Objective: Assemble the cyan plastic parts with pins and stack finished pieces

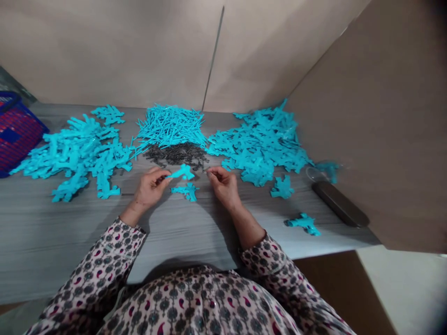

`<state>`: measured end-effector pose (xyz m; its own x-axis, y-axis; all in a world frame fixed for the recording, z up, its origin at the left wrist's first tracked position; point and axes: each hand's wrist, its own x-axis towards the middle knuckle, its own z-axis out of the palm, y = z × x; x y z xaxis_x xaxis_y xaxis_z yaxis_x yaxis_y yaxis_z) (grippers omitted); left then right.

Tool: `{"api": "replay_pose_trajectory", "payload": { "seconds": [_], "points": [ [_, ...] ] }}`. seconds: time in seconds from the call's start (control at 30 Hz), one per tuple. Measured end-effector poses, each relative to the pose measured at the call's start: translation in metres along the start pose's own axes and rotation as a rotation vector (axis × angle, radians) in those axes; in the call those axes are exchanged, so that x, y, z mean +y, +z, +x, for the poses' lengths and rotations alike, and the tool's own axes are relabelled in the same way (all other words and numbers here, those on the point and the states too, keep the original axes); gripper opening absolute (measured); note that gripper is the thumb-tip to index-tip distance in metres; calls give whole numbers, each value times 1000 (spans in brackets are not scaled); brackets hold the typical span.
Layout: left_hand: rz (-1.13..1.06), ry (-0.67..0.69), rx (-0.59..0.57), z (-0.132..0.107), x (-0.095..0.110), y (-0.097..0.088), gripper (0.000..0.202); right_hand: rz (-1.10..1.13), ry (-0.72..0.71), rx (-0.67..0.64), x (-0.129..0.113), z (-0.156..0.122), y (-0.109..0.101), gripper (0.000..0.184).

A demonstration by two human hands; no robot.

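Note:
My left hand [151,186] pinches a flat turquoise plastic piece [181,173] and holds it just above the grey table [70,242]. Below it a second turquoise piece [186,190] lies flat on the table. My right hand [222,182] is closed in a pinch at the edge of a heap of small dark metal parts [176,154]; what its fingertips hold is too small to make out. Both hands are close together in front of me.
Large piles of turquoise pieces lie at left [78,151] and right [260,144]; a pile of thin turquoise sticks [169,124] lies at the back. Loose pieces [304,223] and a dark case [340,204] sit at right. A blue basket [16,132] stands far left. Cardboard walls surround the table.

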<state>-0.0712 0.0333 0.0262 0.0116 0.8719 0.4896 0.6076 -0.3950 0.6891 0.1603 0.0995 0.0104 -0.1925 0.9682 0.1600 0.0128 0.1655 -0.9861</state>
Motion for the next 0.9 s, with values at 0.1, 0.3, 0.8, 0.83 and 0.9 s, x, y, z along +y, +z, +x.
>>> {"api": "replay_pose_trajectory", "payload": {
  "seconds": [0.1, 0.3, 0.8, 0.83, 0.9],
  "points": [
    [-55, -82, 53, -2, -7, 0, 21, -165, -121, 8, 6, -2, -1, 11],
    [7, -26, -123, -12, -14, 10, 17, -338, -209, -43, 16, -5, 2, 13],
    [177, 93, -274, -6, 0, 9, 31, -466, -293, -222, 11, -4, -3, 20],
    [173, 88, -275, -6, -1, 9, 30, -481, -295, -238, 9, -4, -3, 21],
    [162, 82, -268, -6, -2, 10, 28, -503, -294, -256, 8, -4, -3, 21]
  ]
}}
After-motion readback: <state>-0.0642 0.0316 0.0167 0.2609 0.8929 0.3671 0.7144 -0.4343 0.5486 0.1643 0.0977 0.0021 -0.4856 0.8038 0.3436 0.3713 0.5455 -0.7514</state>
